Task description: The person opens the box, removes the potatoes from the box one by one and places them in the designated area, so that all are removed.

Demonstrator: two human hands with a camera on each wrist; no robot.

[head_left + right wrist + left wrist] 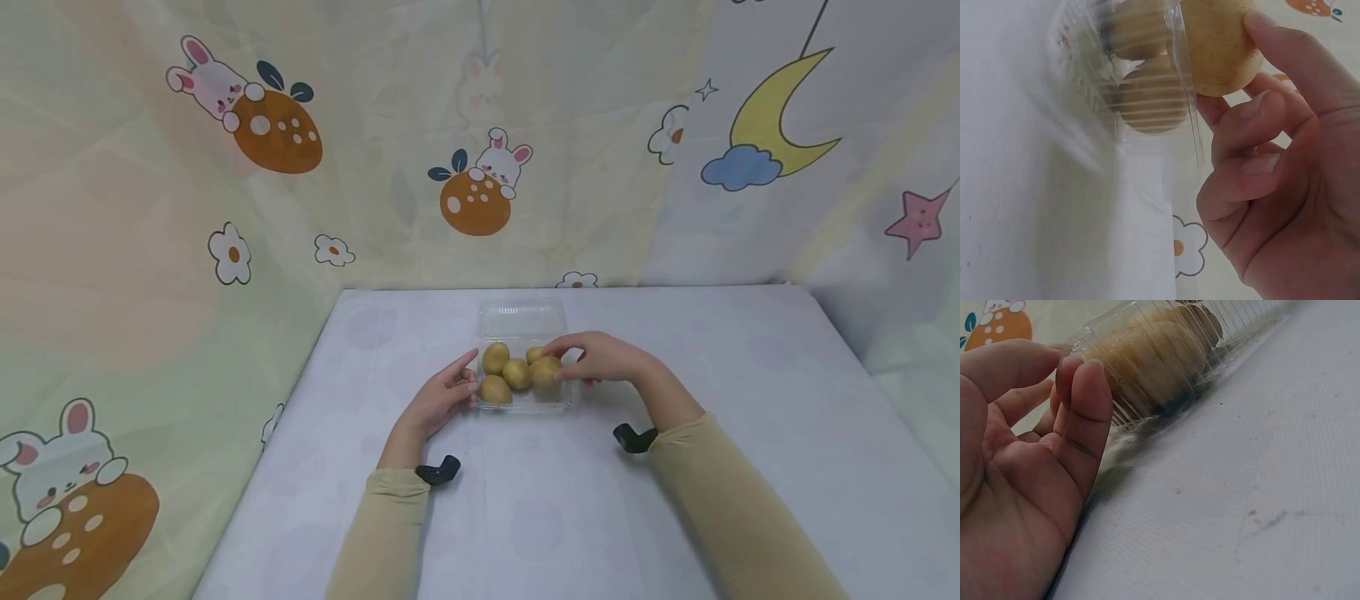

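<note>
A clear plastic clamshell box stands on the table with its lid folded open toward the back. Several yellow-brown potatoes lie inside. My left hand pinches the box's left rim between thumb and fingers; in the left wrist view, the fingertips are against the ribbed plastic wall. A potato is gripped between the thumb and fingers of my right hand, at the box's right rim. Another potato behind it is partly covered by that hand.
A white cloth covers the table, whose back edge meets a printed curtain with rabbits, flowers and a moon. Black wrist straps sit at both beige sleeves.
</note>
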